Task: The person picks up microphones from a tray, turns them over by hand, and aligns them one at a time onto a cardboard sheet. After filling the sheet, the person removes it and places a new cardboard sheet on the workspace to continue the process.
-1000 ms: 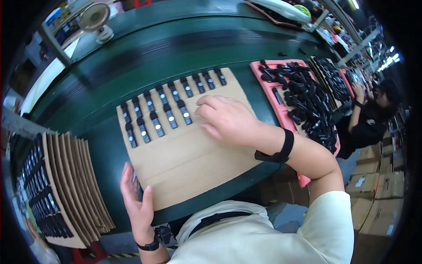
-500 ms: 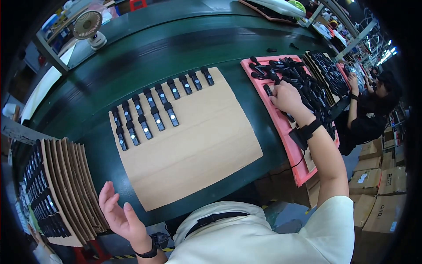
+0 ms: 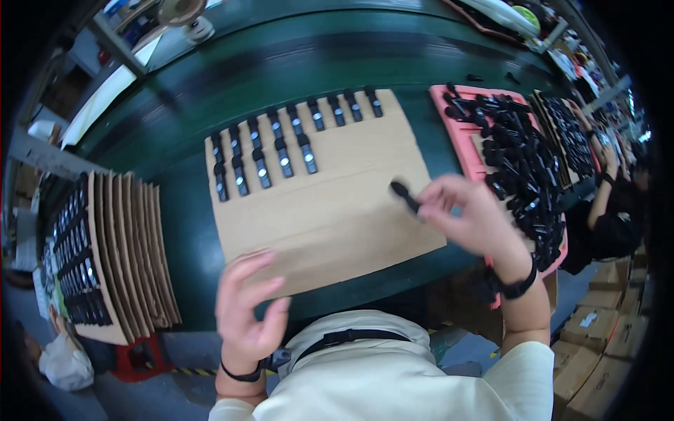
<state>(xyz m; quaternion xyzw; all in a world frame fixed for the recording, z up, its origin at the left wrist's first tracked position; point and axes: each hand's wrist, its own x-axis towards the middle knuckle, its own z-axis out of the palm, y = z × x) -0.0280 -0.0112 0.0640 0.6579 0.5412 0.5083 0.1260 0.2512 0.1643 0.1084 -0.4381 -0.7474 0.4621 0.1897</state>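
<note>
A small black microphone with a rounded foam head (image 3: 404, 191) is pinched between the thumb and fingers of my right hand (image 3: 463, 214), above the right part of a cardboard sheet (image 3: 337, 217). My left hand (image 3: 251, 309) hangs over the sheet's near left edge, fingers apart and holding nothing. Along the far part of the sheet lie two rows of similar microphones (image 3: 282, 156), foam heads pointing away from me; the farther row is longer. To the right, a pink foam tray (image 3: 455, 130) holds a jumbled pile of black microphones (image 3: 519, 158).
A stack of cardboard sheets (image 3: 130, 245) stands at the left, microphones on its outer face. Another loaded board (image 3: 569, 137) lies beyond the pink tray, near a co-worker's arm (image 3: 600, 200). A fan (image 3: 193, 21) stands far left; cartons (image 3: 590, 323) are at lower right.
My right hand has come away from the pink tray, moving left over the cardboard with a microphone in its fingers. My left hand has moved right, to the sheet's near edge. The view has shifted.
</note>
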